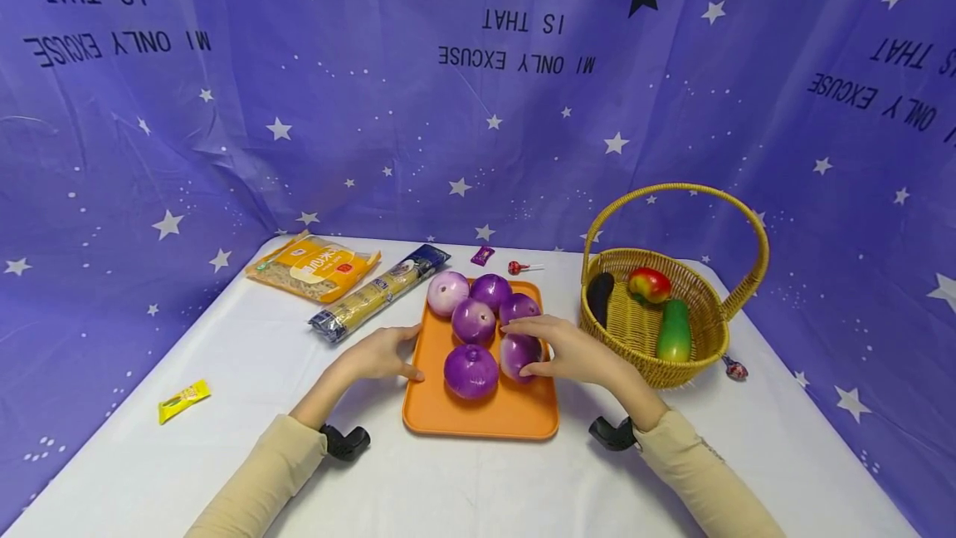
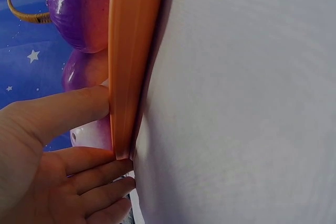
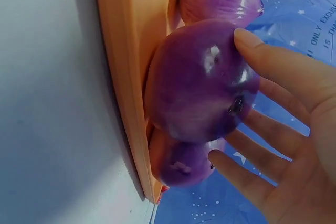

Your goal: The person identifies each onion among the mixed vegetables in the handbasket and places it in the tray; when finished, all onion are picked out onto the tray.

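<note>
Several purple onions (image 1: 470,371) stand on an orange tray (image 1: 478,422) at the middle of the table. My right hand (image 1: 563,347) holds the onion (image 1: 517,355) at the tray's right side, thumb on the near side and fingers on the far side. In the right wrist view, the thumb (image 3: 278,59) lies on that held onion (image 3: 194,82), with another onion (image 3: 184,163) beyond it. At the opposite edge, my left hand (image 1: 382,353) touches the tray. Its thumb (image 2: 73,109) lies at the rim in the left wrist view, the other fingers extended by the tray's corner.
A wicker basket (image 1: 657,372) with a tall handle holds an eggplant (image 1: 600,299), a red-yellow fruit (image 1: 650,285) and a green vegetable (image 1: 675,330). Behind my left hand lie a noodle pack (image 1: 381,293) and an orange bag (image 1: 314,266). A yellow packet (image 1: 184,401) lies left; a lollipop (image 1: 519,268) lies behind the tray.
</note>
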Tool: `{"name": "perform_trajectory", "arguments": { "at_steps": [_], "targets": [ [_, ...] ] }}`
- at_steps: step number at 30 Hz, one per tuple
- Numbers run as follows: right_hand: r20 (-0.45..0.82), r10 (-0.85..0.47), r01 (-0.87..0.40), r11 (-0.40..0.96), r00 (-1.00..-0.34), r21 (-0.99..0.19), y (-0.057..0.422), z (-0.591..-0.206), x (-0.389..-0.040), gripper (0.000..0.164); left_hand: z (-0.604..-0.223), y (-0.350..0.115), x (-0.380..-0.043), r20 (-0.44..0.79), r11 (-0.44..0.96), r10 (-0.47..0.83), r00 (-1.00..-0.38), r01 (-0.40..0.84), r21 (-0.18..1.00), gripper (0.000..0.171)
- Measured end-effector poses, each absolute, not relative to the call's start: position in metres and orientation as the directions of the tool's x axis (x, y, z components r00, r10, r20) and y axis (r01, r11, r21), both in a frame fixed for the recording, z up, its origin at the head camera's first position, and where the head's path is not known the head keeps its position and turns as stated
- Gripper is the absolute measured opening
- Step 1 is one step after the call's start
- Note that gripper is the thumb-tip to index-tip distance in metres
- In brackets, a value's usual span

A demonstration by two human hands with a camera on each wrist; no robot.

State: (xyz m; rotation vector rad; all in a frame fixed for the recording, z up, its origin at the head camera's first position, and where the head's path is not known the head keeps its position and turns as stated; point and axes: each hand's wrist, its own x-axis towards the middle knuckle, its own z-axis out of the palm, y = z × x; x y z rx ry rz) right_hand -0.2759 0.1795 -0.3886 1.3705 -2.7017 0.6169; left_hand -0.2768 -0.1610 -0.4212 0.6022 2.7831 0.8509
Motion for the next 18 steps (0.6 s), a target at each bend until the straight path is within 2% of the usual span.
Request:
{"name": "perform_trajectory", "arguments": {
  "at_steps": [4, 18],
  "targets": [
    [0.219, -0.751, -0.769, 0.538, -0.623, -0.343, 0.1795, -0.3891, -0.275, 0.059, -0.4206, -0.1609, -0.2767, -0.047, 0.757, 0.427, -0.903, 0.329, 0.564, 0.09],
    [0.209, -0.741, -0.757, 0.555, -0.638, -0.344, 0.1819, -0.3913, -0.2762, 0.055, -0.4186, -0.1605, -0.2766, -0.044, 0.756, 0.43, -0.902, 0.333, 0.564, 0.09]
  ]
}}
